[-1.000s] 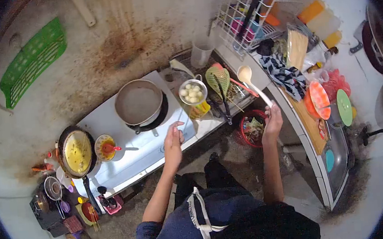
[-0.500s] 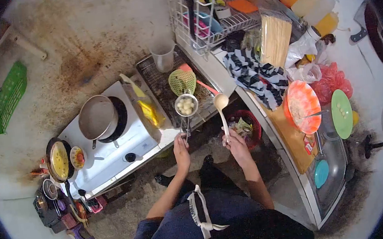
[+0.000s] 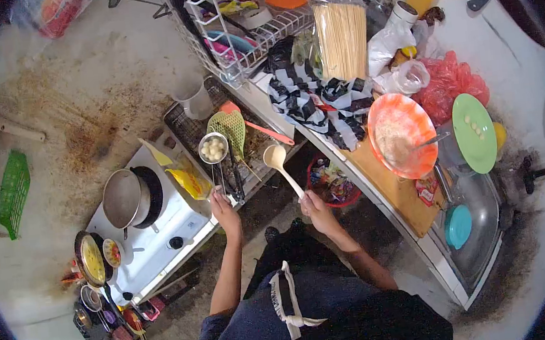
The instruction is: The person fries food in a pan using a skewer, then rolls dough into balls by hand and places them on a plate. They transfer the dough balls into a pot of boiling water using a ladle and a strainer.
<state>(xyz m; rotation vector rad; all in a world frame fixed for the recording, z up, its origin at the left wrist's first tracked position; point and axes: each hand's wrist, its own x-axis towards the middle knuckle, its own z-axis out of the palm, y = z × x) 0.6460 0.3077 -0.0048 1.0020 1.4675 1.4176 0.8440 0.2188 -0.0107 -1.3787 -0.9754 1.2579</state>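
My left hand point(image 3: 226, 214) is closed round the handle of a small strainer point(image 3: 205, 156). Several pale round balls point(image 3: 213, 148) lie in it, over the edge of the dark rack on the counter. My right hand point(image 3: 318, 211) grips the handle of a cream-coloured ladle point(image 3: 291, 180), its bowl raised to the right of the strainer; whether the ladle holds anything is hard to make out. Close behind the strainer lie a yellow-green perforated spatula point(image 3: 234, 129) and a salmon-coloured utensil point(image 3: 262, 131).
On the left, a white stove point(image 3: 153, 240) carries a saucepan point(image 3: 121, 197); a frying pan point(image 3: 91, 258) stands at its far end. The right counter holds an orange-and-white bowl point(image 3: 389, 111), a green plate point(image 3: 466, 143) and a wrapped bundle of sticks point(image 3: 342, 41). A red bin point(image 3: 357, 196) stands below.
The view has turned toward the right counter. Both hands still hold the strainer and the ladle; the strainer has moved left relative to the spatula.
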